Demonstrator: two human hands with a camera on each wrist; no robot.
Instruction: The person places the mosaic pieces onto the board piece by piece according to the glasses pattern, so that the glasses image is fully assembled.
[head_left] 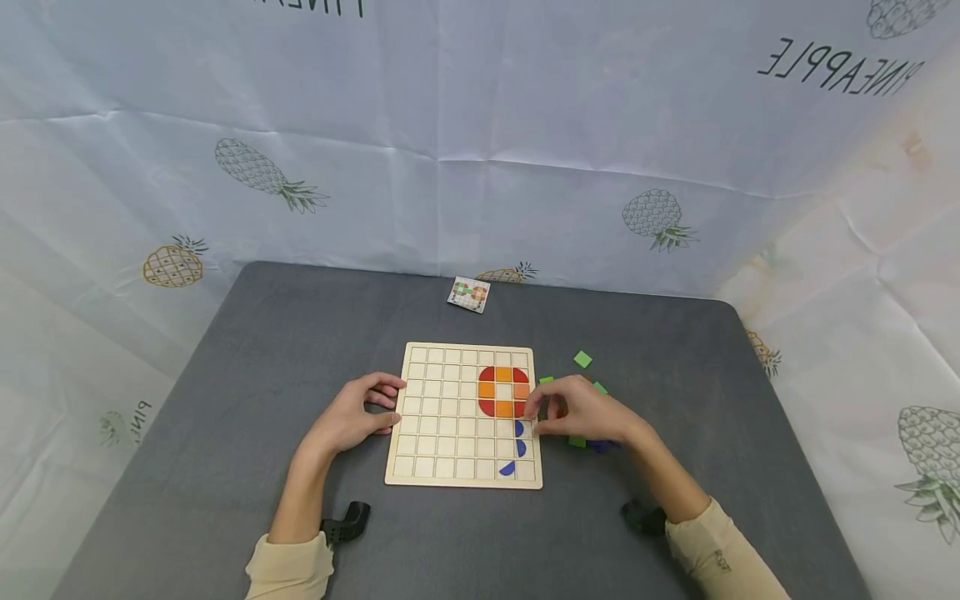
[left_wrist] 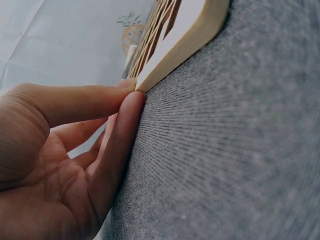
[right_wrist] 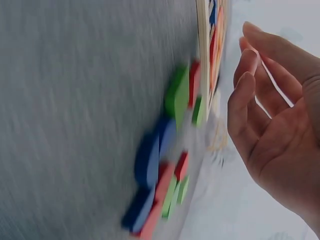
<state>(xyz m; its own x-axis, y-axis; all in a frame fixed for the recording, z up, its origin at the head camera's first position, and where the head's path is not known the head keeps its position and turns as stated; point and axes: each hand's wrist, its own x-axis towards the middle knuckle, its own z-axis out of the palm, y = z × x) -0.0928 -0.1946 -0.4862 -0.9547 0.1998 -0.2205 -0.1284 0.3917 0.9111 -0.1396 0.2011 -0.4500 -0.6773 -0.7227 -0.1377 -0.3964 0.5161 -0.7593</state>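
Note:
The wooden grid board point(head_left: 442, 417) lies flat on the dark table. My left hand point(head_left: 348, 417) holds its left edge; in the left wrist view, that hand's point(left_wrist: 75, 150) thumb and a fingertip meet at the board's rim point(left_wrist: 175, 52). Over the right edge hovers my right hand point(head_left: 588, 408), and the right wrist view shows this hand point(right_wrist: 280, 95) with loosely bent fingers and nothing visible between them. Red and orange pieces form a ring point(head_left: 504, 374) at the board's upper right. Blue half-round pieces point(head_left: 521, 448) sit below it, the lowest point(head_left: 507, 468) tilted.
Loose green point(right_wrist: 177, 95), blue point(right_wrist: 146, 160) and red pieces point(right_wrist: 194, 82) lie right of the board, partly under my right hand in the head view. A green square point(head_left: 582, 359) lies farther back. A small patterned card point(head_left: 468, 295) rests near the table's far edge.

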